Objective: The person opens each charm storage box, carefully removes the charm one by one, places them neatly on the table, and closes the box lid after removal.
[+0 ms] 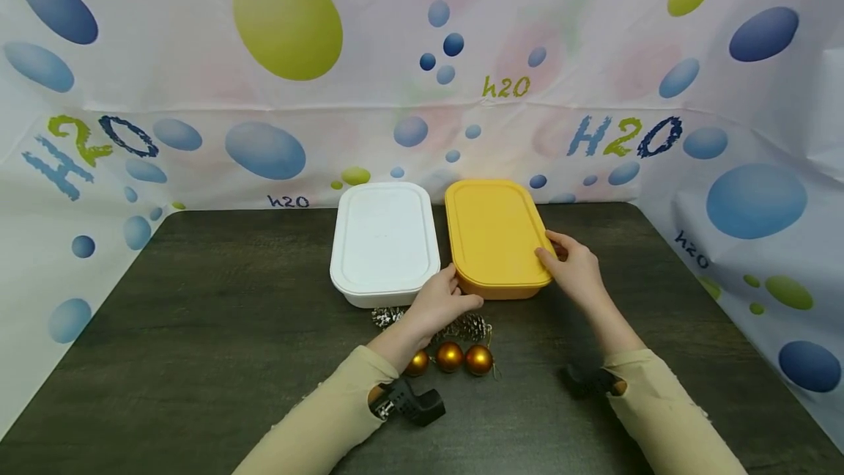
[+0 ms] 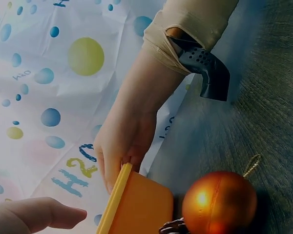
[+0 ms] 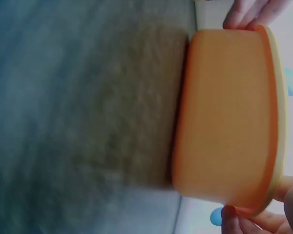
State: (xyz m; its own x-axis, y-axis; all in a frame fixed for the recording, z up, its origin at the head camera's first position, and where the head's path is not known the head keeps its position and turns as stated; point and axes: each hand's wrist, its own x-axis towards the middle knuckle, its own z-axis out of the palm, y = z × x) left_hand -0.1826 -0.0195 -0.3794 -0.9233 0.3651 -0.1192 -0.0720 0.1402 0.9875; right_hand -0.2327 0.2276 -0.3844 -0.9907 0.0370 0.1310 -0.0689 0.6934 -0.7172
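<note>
A yellow lidded plastic container (image 1: 497,233) stands on the dark table between my hands. My right hand (image 1: 575,270) grips its right edge, thumb on the lid and fingers at the side below the rim (image 3: 278,122). At the front left corner is my left hand (image 1: 440,306), its fingers against the container's side. Its thumb (image 2: 49,214) sticks out straight, apart from the container. Close on the left stands a white lidded container (image 1: 385,240). The yellow lid looks fitted on; the contents are hidden.
In front of the containers lie several orange-gold Christmas balls (image 1: 449,357) and silver-tipped pine cones (image 1: 469,326), partly hidden by my left hand and forearm. A printed white sheet (image 1: 369,79) hangs behind the dark wooden table (image 1: 198,328).
</note>
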